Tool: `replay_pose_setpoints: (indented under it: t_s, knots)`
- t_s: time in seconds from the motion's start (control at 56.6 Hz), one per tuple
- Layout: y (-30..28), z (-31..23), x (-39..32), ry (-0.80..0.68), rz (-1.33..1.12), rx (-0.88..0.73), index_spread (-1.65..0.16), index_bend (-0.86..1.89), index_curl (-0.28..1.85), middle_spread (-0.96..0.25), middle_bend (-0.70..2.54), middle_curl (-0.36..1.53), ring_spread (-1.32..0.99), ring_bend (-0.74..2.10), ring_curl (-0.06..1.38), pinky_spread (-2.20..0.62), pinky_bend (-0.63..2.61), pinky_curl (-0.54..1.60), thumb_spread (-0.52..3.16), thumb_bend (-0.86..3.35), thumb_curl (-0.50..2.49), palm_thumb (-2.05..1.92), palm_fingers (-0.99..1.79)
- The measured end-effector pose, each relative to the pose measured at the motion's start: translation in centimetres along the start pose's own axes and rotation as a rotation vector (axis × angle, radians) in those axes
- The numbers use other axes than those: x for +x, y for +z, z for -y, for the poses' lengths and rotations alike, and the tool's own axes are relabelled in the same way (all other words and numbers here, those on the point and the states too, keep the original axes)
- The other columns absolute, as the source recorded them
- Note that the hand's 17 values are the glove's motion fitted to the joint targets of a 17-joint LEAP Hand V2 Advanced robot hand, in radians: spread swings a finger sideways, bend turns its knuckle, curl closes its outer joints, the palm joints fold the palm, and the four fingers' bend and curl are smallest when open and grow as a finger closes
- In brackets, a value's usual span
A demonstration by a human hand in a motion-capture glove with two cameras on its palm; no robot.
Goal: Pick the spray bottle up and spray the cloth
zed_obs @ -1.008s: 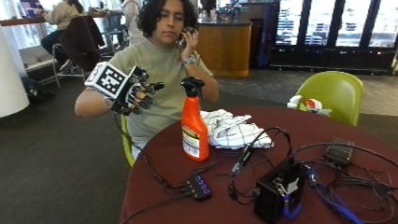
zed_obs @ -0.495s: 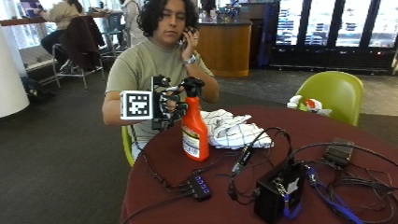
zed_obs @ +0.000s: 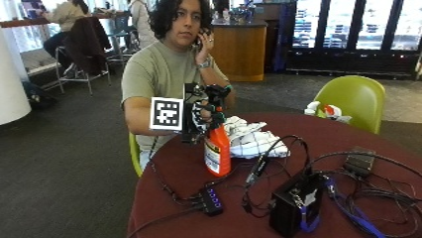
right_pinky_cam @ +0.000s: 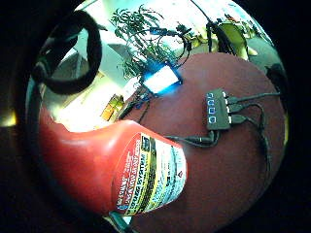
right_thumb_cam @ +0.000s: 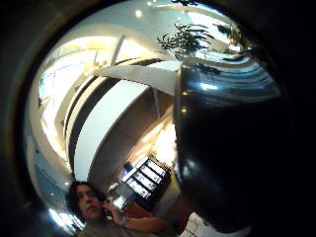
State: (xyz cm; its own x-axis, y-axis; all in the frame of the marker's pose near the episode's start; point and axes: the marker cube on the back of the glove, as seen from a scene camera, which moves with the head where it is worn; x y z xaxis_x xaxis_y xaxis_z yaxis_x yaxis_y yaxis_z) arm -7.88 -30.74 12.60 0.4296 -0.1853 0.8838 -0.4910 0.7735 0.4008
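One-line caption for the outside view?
Gloved right hand at the orange spray bottle's neck on the round table, checked cloth behind it.

spray bottle (zed_obs: 217,150): orange, black head | cloth (zed_obs: 252,140): white, dark grid check | table (zed_obs: 369,139): dark red

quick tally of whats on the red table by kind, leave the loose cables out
spray bottle: 1
cloth: 1
usb hub: 1
black box: 1
small black adapter: 1
total: 5
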Motion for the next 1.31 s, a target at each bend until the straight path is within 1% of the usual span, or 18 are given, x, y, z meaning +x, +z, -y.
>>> replay_pose_setpoints:
  t_s: [0.088,0.194,0.265,0.301,0.389,0.424,0.495,0.548,0.654,0.76,0.849,0.937,0.99,1.096,1.308]
  knots:
    - [0.9,1.1,0.7,0.054,0.043,-0.051,-0.16,0.09,0.14,0.04,0.33,0.37,-0.07,0.6,0.36,0.02,0.42,0.36,0.92,-0.03,0.38,0.71,0.43]
    - [1.2,1.5,0.9,0.188,0.073,-0.124,-0.13,0.11,0.15,0.06,0.23,0.35,-0.08,0.65,0.37,0.01,0.48,0.37,0.91,-0.03,0.38,0.71,0.52]
    - [0.8,1.5,0.6,0.243,0.089,-0.122,-0.12,0.15,0.18,0.07,0.23,0.35,-0.08,0.64,0.36,0.02,0.46,0.37,0.91,-0.03,0.37,0.71,0.61]
    - [0.5,1.4,0.5,0.245,0.095,-0.101,-0.12,0.18,0.2,0.06,0.26,0.36,-0.07,0.62,0.36,0.02,0.41,0.35,0.91,-0.02,0.38,0.72,0.7]
    - [-0.6,0.8,-0.3,0.227,0.138,-0.031,-0.16,0.26,0.26,0.0,0.4,0.4,-0.09,0.59,0.35,0.01,0.24,0.3,0.92,0.01,0.41,0.82,1.09]
    - [-1.1,0.7,-0.7,0.203,0.153,0.013,-0.18,0.22,0.27,-0.04,0.44,0.43,-0.1,0.62,0.37,-0.05,0.29,0.33,0.9,0.05,0.43,0.9,1.25]
    - [-2.4,0.3,-1.4,0.103,0.152,0.045,-0.2,0.16,0.3,-0.07,0.5,0.46,-0.12,0.64,0.4,-0.13,0.37,0.36,0.83,0.06,0.47,0.98,1.31]
    - [-3.4,0.2,-2.7,0.124,0.132,0.019,-0.22,0.17,0.32,-0.09,0.53,0.48,-0.13,0.66,0.42,-0.18,0.41,0.38,0.77,0.05,0.5,1.01,1.33]
    - [-5.7,-0.6,-6.0,0.047,0.076,-0.205,-0.23,0.2,0.37,-0.13,0.56,0.51,-0.15,0.68,0.45,-0.23,0.47,0.41,0.69,0.01,0.54,1.03,1.35]
    - [-7.4,-0.4,-9.7,0.058,-0.024,-0.453,-0.24,0.23,0.41,-0.14,0.58,0.53,-0.16,0.69,0.46,-0.26,0.49,0.43,0.63,-0.01,0.58,1.04,1.35]
    - [-8.1,-0.1,-12.7,0.126,-0.096,-0.63,-0.24,0.23,0.44,-0.15,0.59,0.55,-0.16,0.7,0.47,-0.27,0.5,0.43,0.61,-0.02,0.61,1.04,1.34]
    - [-7.7,0.3,-15.1,0.266,-0.156,-0.827,-0.24,0.23,0.46,-0.15,0.6,0.55,-0.17,0.7,0.48,-0.27,0.5,0.43,0.58,-0.02,0.64,1.04,1.33]
    - [-7.0,0.1,-15.8,0.339,-0.194,-0.941,-0.24,0.23,0.48,-0.15,0.6,0.56,-0.17,0.7,0.48,-0.27,0.5,0.43,0.58,-0.02,0.65,1.04,1.33]
    - [-5.1,-1.1,-16.0,0.428,-0.339,-1.198,-0.24,0.23,0.5,-0.16,0.6,0.56,-0.17,0.7,0.49,-0.27,0.5,0.43,0.57,-0.02,0.67,1.04,1.32]
    - [0.7,-1.9,-13.4,0.582,-0.676,-1.352,-0.23,0.22,0.53,-0.17,0.6,0.57,-0.17,0.68,0.48,-0.21,0.47,0.41,0.61,-0.02,0.7,1.04,1.3]
